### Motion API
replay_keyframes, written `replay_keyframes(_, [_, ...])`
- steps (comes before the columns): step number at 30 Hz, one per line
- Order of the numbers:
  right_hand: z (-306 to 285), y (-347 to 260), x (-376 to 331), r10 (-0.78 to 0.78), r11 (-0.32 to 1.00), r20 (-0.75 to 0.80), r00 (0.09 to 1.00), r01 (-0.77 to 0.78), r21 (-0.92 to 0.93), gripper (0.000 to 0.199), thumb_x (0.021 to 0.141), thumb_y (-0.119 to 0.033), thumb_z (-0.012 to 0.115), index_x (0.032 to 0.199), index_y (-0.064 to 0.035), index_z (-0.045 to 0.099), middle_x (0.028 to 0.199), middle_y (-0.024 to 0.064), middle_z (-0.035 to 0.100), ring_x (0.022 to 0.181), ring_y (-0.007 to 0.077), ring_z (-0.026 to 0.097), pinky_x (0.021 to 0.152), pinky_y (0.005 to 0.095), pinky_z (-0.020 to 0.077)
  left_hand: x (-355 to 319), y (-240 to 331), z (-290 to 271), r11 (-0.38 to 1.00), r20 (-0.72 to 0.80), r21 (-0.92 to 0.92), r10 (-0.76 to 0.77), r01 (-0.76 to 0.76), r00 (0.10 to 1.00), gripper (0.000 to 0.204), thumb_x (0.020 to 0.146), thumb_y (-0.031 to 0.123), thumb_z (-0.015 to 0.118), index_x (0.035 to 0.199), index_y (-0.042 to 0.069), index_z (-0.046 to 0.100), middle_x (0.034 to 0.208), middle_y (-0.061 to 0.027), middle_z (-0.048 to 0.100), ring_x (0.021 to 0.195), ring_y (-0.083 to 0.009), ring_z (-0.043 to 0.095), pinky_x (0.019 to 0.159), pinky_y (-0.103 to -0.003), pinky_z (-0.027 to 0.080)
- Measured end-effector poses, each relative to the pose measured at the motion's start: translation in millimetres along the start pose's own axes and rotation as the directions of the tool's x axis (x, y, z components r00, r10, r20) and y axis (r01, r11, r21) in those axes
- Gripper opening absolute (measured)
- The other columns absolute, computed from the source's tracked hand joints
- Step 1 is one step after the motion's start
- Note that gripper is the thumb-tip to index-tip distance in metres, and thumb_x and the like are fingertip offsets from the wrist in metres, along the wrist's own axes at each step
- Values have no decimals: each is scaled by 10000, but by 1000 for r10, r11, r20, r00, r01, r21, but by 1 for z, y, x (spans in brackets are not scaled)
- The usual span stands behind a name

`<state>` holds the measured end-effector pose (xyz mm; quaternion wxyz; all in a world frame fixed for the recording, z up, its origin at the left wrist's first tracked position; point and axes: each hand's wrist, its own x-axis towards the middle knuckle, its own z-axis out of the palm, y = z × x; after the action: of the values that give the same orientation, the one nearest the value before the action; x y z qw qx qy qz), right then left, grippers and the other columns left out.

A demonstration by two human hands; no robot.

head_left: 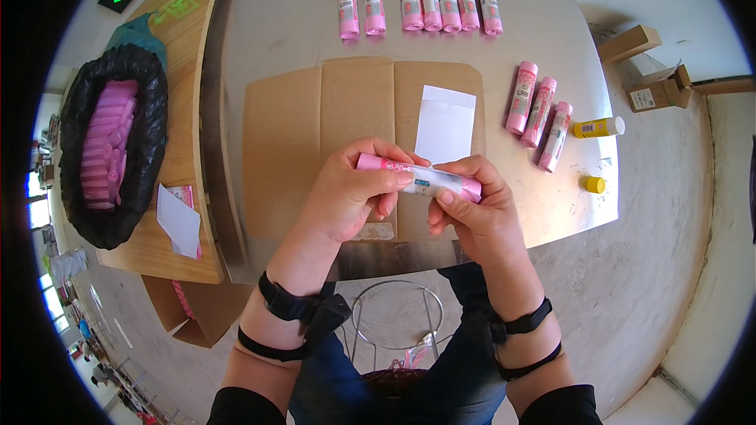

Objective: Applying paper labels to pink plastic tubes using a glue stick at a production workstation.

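Both hands hold one pink roll [417,176] with a white paper label wrapped round its middle, just above the near edge of a flattened cardboard sheet [291,134]. My left hand [346,197] grips the roll's left end, thumb on top. Around the right end curls my right hand [472,212], its thumb pressing the label. A white paper slip [446,124] lies on the cardboard just beyond the hands.
Several pink rolls [441,1] line the far side of the metal table [567,197]; three more [539,112] lie to the right beside an uncapped yellow glue stick [598,127] and its cap [595,184]. A black bag [150,149] of pink rolls sits at left.
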<state>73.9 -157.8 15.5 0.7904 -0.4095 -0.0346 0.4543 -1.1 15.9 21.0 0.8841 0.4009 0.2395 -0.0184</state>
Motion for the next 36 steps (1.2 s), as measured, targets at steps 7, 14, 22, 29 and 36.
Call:
replay_keyframes(7, [8, 6, 0, -275, 842, -51, 960, 215, -495, 173, 849, -52, 645, 990, 31, 589, 816, 57, 599, 676, 103, 604, 624, 216, 517, -1, 7, -1, 995, -58, -32, -91, 89, 994, 95, 754, -18, 609, 834, 28, 589, 929, -164, 640, 433, -43, 400, 374, -150, 306])
replay_keyframes(14, [15, 0, -5, -365, 715, -15, 931, 270, -645, 179, 839, -58, 661, 971, 45, 596, 822, 70, 607, 633, 84, 592, 546, 201, 487, -4, 7, -6, 998, 43, -61, -20, 23, 999, 89, 767, -8, 630, 851, 21, 631, 942, -185, 645, 444, -92, 504, 369, -182, 401])
replay_keyframes(22, [21, -5, -10, -357, 758, -45, 933, 262, -598, 168, 845, -63, 655, 968, 35, 597, 794, 72, 616, 596, 83, 578, 506, 194, 473, -6, 6, -8, 991, 165, 12, 129, -132, 978, 135, 802, 48, 664, 935, 23, 669, 965, -223, 644, 489, -154, 598, 384, -216, 476])
replay_keyframes(29, [21, 0, -13, -438, 732, -7, 899, 352, -584, 126, 850, -31, 636, 954, 15, 580, 761, 70, 599, 550, 75, 557, 466, 197, 459, -4, 4, -10, 964, 251, 45, 243, -262, 937, 185, 861, 170, 637, 937, 6, 676, 947, -151, 663, 451, -123, 560, 397, -225, 451])
replay_keyframes(36, [29, 17, -8, -535, 577, 70, 842, 425, -697, 152, 834, 10, 634, 969, 17, 563, 831, 106, 581, 521, 100, 555, 433, 202, 437, 4, 1, -14, 944, 149, 55, 314, -325, 938, 391, 915, 388, 533, 875, 8, 617, 878, -166, 635, 387, -99, 494, 322, -194, 387])
